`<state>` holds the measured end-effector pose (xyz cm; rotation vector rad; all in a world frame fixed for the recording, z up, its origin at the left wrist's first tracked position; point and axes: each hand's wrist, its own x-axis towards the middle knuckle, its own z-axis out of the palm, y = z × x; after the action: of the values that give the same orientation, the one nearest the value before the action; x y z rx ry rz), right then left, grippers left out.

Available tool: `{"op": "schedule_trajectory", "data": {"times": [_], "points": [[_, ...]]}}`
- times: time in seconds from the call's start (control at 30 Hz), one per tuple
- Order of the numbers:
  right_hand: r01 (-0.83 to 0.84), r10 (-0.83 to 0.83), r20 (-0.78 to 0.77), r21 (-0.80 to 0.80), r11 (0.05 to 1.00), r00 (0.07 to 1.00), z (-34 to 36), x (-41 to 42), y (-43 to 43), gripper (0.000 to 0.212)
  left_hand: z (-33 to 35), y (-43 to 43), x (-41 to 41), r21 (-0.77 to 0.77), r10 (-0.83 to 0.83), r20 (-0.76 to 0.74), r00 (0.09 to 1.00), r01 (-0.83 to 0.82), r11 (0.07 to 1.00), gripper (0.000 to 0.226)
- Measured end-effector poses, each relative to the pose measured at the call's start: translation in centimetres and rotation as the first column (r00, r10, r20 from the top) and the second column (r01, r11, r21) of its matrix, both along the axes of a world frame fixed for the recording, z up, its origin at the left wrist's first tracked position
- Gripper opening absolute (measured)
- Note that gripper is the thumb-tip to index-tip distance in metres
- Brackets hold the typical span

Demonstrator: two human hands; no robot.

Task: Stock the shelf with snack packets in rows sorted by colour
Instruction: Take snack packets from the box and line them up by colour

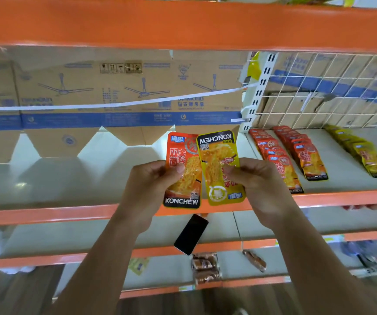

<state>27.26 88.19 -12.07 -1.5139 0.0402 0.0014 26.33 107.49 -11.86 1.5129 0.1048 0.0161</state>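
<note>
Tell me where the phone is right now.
In the head view, the phone lies centre frame on the lower shelf, just beneath the held orange packet and yellow packet.

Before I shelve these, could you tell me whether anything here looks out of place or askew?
The yellow packet in the right hand is upside down: its KONCHEW logo sits inverted at the top, while the orange packet in the left hand reads upright. A black phone lies askew on the shelf below, over its front lip.
</note>
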Motion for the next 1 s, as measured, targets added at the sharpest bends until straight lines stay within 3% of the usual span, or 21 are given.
{"op": "schedule_trajectory", "data": {"times": [0.37, 0.53, 0.73, 0.87, 1.0], "points": [[-0.018, 0.024, -0.041, 0.148, 0.989, 0.999, 0.0, 1.8, -9.6, 0.025, -0.3, -9.4, 2.6, -0.005, -0.043, -0.01, 0.999, 0.043, 0.999, 0.007], [0.044, -0.028, -0.085, 0.191, 0.981, 0.996, -0.3, 2.7, -15.6, 0.026, -0.6, -15.2, 3.3, -0.001, -0.039, -0.069, 0.997, 0.039, 0.999, 0.023], [0.041, -0.017, -0.12, 0.197, 0.98, 0.993, -1.1, 3.8, -21.5, 0.047, -1.6, -21.0, 4.1, 0.019, 0.004, -0.122, 0.992, -0.001, 1.0, 0.028], [0.03, -0.008, -0.115, 0.193, 0.981, 0.993, -1.9, 4.6, -24.4, 0.069, -2.4, -23.7, 4.7, 0.029, 0.036, -0.131, 0.991, -0.033, 0.999, 0.019], [0.076, -0.052, -0.114, 0.211, 0.975, 0.992, -1.9, 5.8, -26.4, 0.059, -2.8, -25.2, 5.6, 0.012, 0.018, -0.158, 0.987, -0.016, 1.0, 0.017]]}}
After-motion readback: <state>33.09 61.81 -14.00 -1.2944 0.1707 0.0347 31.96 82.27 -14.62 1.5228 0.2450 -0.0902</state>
